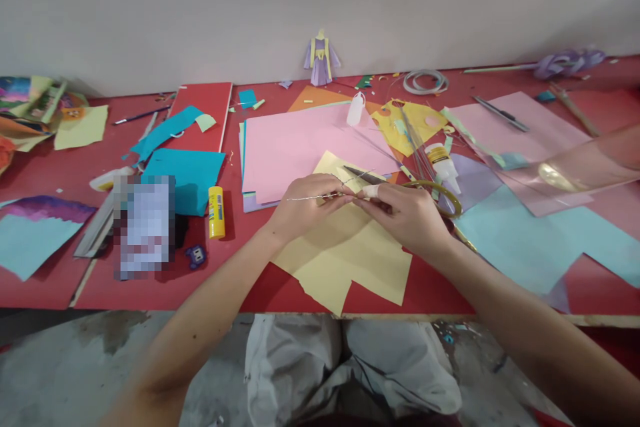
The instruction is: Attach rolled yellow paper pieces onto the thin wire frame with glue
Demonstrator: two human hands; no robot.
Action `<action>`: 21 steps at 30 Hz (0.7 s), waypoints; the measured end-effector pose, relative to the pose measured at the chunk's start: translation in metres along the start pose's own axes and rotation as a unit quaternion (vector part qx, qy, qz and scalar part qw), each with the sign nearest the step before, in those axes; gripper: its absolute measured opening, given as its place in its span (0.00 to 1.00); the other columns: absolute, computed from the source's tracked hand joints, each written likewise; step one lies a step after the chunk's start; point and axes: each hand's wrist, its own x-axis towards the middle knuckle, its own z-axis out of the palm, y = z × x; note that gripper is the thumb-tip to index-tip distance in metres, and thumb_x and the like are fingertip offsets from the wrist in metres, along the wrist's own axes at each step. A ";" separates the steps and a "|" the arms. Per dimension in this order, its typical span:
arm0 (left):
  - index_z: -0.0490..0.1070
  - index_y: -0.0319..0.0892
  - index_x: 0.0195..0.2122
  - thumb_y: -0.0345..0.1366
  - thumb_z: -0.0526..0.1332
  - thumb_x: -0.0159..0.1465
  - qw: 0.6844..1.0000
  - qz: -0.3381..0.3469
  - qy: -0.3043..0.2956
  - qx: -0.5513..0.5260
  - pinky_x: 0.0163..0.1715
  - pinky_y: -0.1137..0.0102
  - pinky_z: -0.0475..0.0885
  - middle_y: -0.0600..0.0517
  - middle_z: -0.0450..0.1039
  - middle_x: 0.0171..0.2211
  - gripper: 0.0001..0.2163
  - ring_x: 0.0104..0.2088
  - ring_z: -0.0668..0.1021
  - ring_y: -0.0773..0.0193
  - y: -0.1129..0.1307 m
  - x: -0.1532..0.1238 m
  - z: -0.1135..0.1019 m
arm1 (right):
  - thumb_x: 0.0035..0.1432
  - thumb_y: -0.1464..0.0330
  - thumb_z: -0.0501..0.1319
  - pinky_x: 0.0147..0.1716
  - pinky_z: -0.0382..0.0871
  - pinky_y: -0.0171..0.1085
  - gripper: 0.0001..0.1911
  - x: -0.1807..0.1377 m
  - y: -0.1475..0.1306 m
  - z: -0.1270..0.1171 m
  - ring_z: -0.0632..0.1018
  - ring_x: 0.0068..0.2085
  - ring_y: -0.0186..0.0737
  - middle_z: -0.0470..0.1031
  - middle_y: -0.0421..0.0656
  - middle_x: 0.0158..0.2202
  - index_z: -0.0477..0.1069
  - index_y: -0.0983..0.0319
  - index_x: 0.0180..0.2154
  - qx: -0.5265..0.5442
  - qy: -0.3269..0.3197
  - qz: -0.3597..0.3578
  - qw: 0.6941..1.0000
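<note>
Above a sheet of pale yellow paper my two hands meet, fingertips close together. My left hand is closed in a pinch on a thin twisted wire, whose end sticks out to the left. Thumb and forefinger of my right hand pinch the same wire from the other side; a white wrap is around one finger. Scissors with olive-yellow handles lie just behind my right hand, blades pointing left, partly hidden by it. Whether that hand touches them I cannot tell.
Pink sheets lie behind my hands. A yellow glue stick stands left, near teal paper. To the right are a white glue bottle, light blue paper and a cutter knife. A paper doll leans against the wall.
</note>
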 end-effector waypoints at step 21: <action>0.78 0.44 0.36 0.42 0.62 0.66 1.000 -0.017 0.003 -0.010 0.36 0.71 0.73 0.51 0.81 0.36 0.09 0.37 0.81 0.65 0.001 0.000 0.002 | 0.62 0.68 0.62 0.23 0.62 0.33 0.07 0.001 0.000 -0.001 0.71 0.22 0.33 0.76 0.40 0.24 0.76 0.62 0.31 0.025 0.001 0.028 0.999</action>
